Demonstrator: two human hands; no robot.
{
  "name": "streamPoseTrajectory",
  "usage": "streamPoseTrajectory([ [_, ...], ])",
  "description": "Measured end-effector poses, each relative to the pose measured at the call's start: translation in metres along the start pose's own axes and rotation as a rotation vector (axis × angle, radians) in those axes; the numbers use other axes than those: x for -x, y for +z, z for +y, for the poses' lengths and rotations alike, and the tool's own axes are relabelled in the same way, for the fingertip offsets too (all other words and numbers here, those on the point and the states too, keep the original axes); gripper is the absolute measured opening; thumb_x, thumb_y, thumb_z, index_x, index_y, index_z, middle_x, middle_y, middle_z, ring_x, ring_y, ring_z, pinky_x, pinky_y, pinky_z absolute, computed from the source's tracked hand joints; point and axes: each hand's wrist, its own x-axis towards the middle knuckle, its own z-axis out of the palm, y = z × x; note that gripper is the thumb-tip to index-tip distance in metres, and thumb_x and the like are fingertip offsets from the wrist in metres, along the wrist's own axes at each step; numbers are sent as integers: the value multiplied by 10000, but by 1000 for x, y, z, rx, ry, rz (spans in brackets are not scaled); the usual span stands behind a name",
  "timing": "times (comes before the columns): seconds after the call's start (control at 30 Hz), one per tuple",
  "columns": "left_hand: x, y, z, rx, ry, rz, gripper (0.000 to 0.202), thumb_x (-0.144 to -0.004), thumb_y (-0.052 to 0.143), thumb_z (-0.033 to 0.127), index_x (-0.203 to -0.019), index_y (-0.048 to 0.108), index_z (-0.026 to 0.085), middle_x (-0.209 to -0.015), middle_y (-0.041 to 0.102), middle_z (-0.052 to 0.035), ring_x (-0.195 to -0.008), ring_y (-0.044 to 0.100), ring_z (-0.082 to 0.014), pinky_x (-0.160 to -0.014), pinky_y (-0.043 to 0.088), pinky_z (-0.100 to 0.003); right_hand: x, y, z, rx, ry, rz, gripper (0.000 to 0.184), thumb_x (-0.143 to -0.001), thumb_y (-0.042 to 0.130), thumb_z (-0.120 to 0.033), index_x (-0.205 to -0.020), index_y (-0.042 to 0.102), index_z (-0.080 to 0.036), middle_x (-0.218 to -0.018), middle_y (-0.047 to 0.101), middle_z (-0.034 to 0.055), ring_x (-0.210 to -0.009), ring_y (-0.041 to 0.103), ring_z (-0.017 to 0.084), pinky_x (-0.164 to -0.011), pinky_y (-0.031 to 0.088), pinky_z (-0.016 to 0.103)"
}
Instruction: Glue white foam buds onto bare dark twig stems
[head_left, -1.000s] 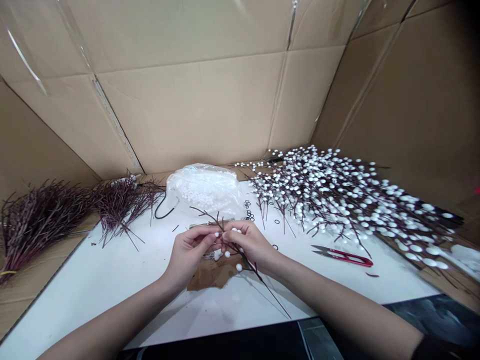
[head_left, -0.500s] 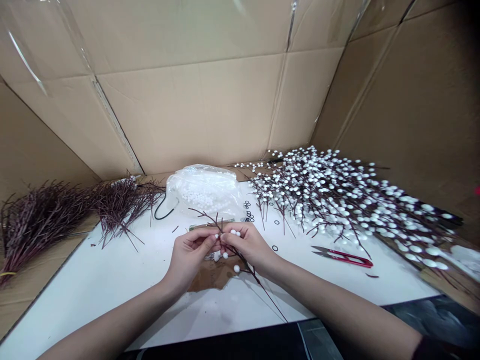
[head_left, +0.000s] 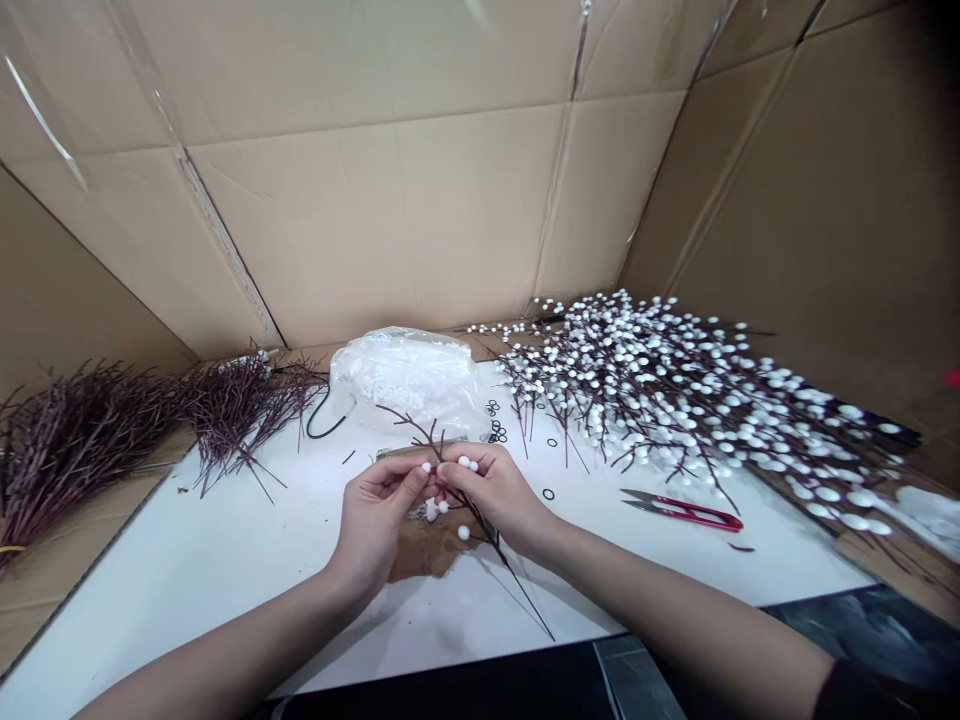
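A dark brown artificial twig slants through the middle of the view, with several white berries along it. My right hand is closed around the twig, thumb near a cluster of berries. Close beside it, my left hand pinches a small white berry between thumb and forefinger at the twig; whether the berry is fixed on a branch tip I cannot tell. Beneath the hands lies a brown piece with more white berries at its upper edge. Behind them rests a clear plastic bag of white berries.
Bare brown twigs lie in bundles at the left. A large heap of white-berried branches fills the right. Red-handled thread snips and several small black rings lie on the white table. Cardboard walls enclose the back and sides.
The twig's lower end has swung slightly left. My left hand has drawn a little to the left with the berry, and the berry shows more clearly.
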Motion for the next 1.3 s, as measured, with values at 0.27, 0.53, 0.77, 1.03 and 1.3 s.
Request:
streamPoseTrajectory([
  [0.27,-1,0,0,39,-9,-21,162,-693,736,252,-799,686,140,-764,718,-30,-646,648,-121,-699,531,-258,1,0,1,22,-8,0,193,-757,561,-211,-575,588,-155,-540,545,-22,-523,460,96,-531,379,224],
  [0.53,-2,-2,-2,36,-26,-4,166,-666,754,255,-777,703,143,-751,717,-32,-648,645,-131,-679,530,-260,0,-1,0,-8,22,-13,156,-748,574,-213,-610,622,-158,-567,582,-17,-520,499,98,-526,398,223],
  [0.77,-2,1,-4,69,-9,-42,157,-680,742,277,-755,684,152,-666,681,-8,-583,622,-133,-609,512,-270,-1,-1,3,17,-6,-23,163,-764,581,-236,-634,636,-155,-595,596,-8,-546,512,104,-546,411,225],
  [1.03,-3,1,-7,114,-6,-36,101,-680,745,237,-722,688,165,-753,666,6,-636,605,-103,-640,503,-237,0,-1,3,39,-25,-32,161,-771,580,-222,-644,641,-144,-592,588,-7,-552,508,101,-554,404,224],
  [1.3,-4,0,-6,113,3,-49,78,-684,740,225,-719,696,171,-768,646,12,-661,593,-97,-649,493,-225,-1,-2,5,68,-24,-38,180,-781,579,-240,-643,641,-142,-596,587,0,-569,512,109,-564,400,233],
])
